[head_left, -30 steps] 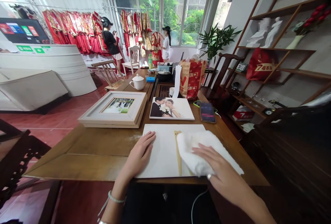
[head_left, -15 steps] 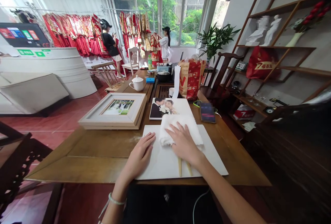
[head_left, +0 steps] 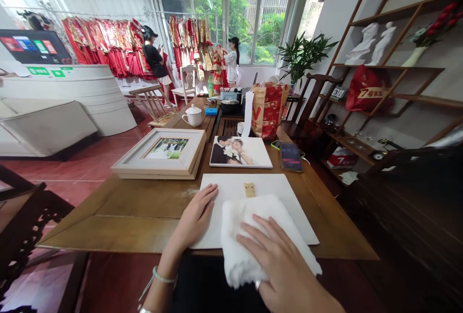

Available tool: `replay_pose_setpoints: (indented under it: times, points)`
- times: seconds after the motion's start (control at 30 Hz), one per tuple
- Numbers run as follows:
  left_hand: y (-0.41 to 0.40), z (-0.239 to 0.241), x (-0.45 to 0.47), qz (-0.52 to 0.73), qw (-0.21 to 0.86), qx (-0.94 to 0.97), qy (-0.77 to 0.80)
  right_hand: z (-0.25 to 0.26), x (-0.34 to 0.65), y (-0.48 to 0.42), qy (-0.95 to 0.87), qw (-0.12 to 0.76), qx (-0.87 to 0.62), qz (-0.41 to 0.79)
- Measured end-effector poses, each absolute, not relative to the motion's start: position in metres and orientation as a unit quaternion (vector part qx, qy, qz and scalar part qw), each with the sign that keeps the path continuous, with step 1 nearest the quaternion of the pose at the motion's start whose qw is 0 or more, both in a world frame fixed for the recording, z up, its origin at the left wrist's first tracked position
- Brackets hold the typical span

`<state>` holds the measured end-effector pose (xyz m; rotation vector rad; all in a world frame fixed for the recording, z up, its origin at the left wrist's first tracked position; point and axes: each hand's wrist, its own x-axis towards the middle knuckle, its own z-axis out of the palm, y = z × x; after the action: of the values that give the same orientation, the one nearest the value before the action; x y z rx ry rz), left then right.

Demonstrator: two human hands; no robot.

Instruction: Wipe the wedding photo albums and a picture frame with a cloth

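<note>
A white board [head_left: 211, 207] lies flat at the near edge of the table, with a small tan animal-face figure [head_left: 249, 189] on its upper part. My left hand [head_left: 198, 212] rests flat on the board's left edge, fingers stretched out and holding nothing. A folded white towel [head_left: 237, 228] covers the lower middle of the board and hangs over its near edge. Across the towel lies my right hand [head_left: 273, 250], fingers long on top of it; the thumb is hard to see. Whatever part of the board is under the towel is hidden.
Left of the board sits a pale picture frame [head_left: 159, 173]. Behind it lie a photo panel [head_left: 240, 154] and a phone [head_left: 291, 156]. A lidded white cup [head_left: 193, 116] and a paper bag [head_left: 269, 110] stand farther back. Two people are by the clothes racks.
My right hand has drawn the towel down toward me, from the top of the board past its near edge. The tan animal face is now uncovered. My left hand has stayed put.
</note>
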<state>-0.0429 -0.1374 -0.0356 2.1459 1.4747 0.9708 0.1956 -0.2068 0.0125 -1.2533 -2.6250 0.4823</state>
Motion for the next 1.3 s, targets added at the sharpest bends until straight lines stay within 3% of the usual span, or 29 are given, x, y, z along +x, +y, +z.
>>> replay_pose_setpoints:
  times: [0.23, 0.5, 0.63, 0.73, 0.9, 1.3]
  points:
    - [-0.137, -0.034, -0.043, 0.339, 0.196, 0.755, 0.527, 0.016, 0.137, -0.184, -0.850, 0.114, -0.506, 0.089]
    - [-0.136, -0.037, -0.046, 0.352, 0.205, 0.755, 0.513, -0.030, 0.131, -0.229, -0.914, 0.163, -0.370, 0.039]
    - [-0.136, -0.038, -0.045, 0.337, 0.189, 0.759, 0.524, 0.001, 0.179, -0.222, -0.941, 0.083, -0.301, 0.133]
    - [-0.137, -0.037, -0.044, 0.326, 0.181, 0.761, 0.532, 0.034, 0.199, -0.198, -0.897, 0.052, -0.392, 0.197]
    - [-0.138, -0.036, -0.045, 0.320, 0.170, 0.764, 0.534, 0.052, 0.186, -0.142, -0.850, 0.077, -0.487, 0.188]
    - [-0.137, -0.030, -0.044, 0.317, 0.158, 0.776, 0.522, 0.058, 0.095, -0.050, -0.906, 0.042, -0.378, 0.188]
